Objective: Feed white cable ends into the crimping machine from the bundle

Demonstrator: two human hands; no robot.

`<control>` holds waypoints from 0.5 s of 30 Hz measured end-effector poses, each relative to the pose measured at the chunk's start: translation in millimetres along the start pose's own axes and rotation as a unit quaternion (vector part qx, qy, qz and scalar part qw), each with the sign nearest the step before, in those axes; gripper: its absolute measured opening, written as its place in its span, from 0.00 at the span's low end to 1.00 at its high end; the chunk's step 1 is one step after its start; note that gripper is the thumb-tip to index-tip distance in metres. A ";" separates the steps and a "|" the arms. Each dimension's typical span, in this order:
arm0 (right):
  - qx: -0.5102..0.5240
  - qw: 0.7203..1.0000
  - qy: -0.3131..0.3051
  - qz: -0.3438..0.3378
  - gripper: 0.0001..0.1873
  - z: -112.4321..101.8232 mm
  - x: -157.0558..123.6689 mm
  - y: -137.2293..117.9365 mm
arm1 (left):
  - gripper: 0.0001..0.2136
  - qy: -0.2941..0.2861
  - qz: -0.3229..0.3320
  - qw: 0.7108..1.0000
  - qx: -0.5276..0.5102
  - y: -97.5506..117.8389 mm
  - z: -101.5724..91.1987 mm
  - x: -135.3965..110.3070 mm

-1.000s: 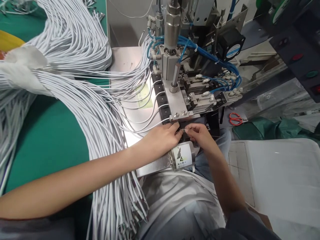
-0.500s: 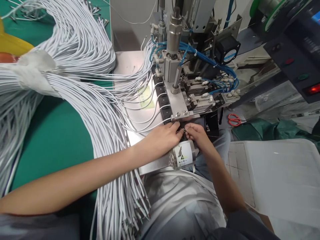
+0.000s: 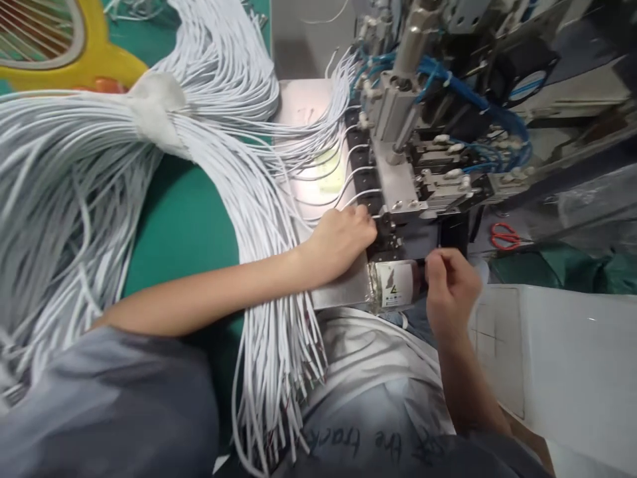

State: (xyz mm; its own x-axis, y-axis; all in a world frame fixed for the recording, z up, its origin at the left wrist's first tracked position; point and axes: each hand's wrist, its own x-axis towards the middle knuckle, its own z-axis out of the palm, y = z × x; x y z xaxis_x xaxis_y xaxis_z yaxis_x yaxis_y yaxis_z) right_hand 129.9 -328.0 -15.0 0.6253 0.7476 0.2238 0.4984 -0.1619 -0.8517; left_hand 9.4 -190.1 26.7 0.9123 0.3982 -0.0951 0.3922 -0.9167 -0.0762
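Note:
My left hand (image 3: 343, 240) is closed, its fingers curled over a white cable (image 3: 379, 216) beside the row of black blocks (image 3: 365, 179) on the machine. Most of that cable is hidden under the fingers. Several other white cables run from the large bundle (image 3: 213, 159) into the same blocks. My right hand (image 3: 452, 287) is a closed, slightly blurred fist, apart from the machine, right of a cylinder with a white label (image 3: 395, 284). Whatever its fingers may hold is hidden.
A machine with a metal cylinder (image 3: 393, 109) and blue air hoses (image 3: 497, 113) stands ahead. Red-handled scissors (image 3: 505, 236) lie at right, above a white bin (image 3: 582, 345). A yellow fan-like object (image 3: 114, 63) is at upper left on the green table (image 3: 174, 232).
My right hand has moved right and toward me, away from my left hand; the two were together at the blocks. My left hand stays by the blocks. The camera view has shifted.

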 end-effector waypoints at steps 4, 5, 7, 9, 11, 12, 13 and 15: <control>0.058 0.969 -0.239 0.011 0.06 24.1 -56.4 -22.8 | 0.13 0.006 -0.014 1.000 -0.013 -0.7 5.4 3.0; 0.074 0.955 -0.287 0.027 0.06 33.6 -66.9 -25.0 | 0.13 0.010 -0.013 1.000 -0.015 -0.9 6.8 3.4; 0.085 0.934 -0.342 0.052 0.07 51.1 -81.2 -26.1 | 0.14 0.020 -0.010 1.000 -0.016 -1.3 9.3 4.5; 0.083 0.924 -0.368 0.068 0.08 62.1 -87.6 -25.1 | 0.15 0.029 -0.009 0.999 -0.020 -2.0 11.3 5.8; 0.082 0.910 -0.399 0.081 0.09 65.0 -88.5 -24.2 | 0.15 0.035 -0.012 0.999 -0.028 -2.7 11.9 6.9; 0.078 0.904 -0.411 0.084 0.10 63.6 -87.6 -24.3 | 0.15 0.037 -0.016 0.999 -0.032 -2.7 11.4 6.9; 0.073 0.902 -0.417 0.082 0.11 60.6 -86.0 -24.9 | 0.15 0.038 -0.019 0.998 -0.038 -2.3 10.2 6.4; 0.055 0.909 -0.409 0.061 0.13 50.0 -80.4 -26.8 | 0.15 0.041 -0.012 0.997 -0.062 0.2 6.0 3.4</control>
State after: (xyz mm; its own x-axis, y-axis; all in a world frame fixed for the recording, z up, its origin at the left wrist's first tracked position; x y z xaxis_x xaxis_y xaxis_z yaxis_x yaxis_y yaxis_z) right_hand 36.2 -351.6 -33.9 -0.0055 0.9646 -0.2637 0.3634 -0.2437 -0.8992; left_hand 11.9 -188.7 20.4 0.9070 0.4210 -0.0125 0.4211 -0.9058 0.0460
